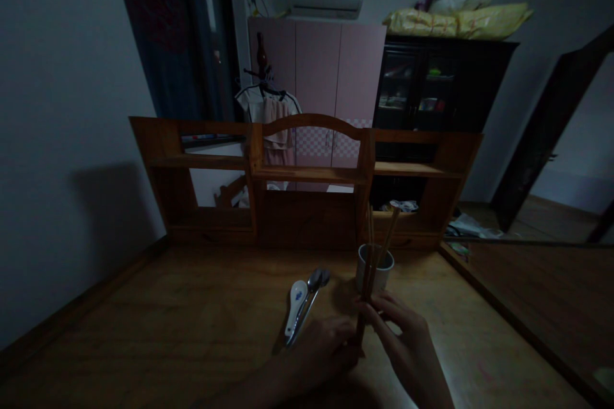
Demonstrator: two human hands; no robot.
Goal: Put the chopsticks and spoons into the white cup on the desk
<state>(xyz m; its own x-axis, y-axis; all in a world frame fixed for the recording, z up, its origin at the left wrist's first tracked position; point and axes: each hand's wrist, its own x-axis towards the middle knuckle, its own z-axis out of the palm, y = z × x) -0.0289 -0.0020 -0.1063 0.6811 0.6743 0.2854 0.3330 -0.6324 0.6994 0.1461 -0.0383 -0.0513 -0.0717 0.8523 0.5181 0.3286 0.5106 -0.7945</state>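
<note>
Chopsticks [367, 271] stand nearly upright in front of the white cup [363, 276], their upper ends spreading apart. Around their lower part, my left hand [326, 346] is closed. Higher up, my right hand [403, 330] pinches them between thumb and fingers. One stick leans right across the cup's mouth; whether any stick rests inside the cup I cannot tell. Left of the cup lie a white ceramic spoon [296, 307] with a blue mark and two metal spoons [314, 282], side by side, near my left hand.
A wooden shelf unit [311, 174] rises along the back of the wooden tabletop [192, 313]. A wall borders the left side, and a raised wooden edge [508, 316] runs along the right. Beyond are pink wardrobes [316, 70] and a dark cabinet [460, 89]. The room is dim.
</note>
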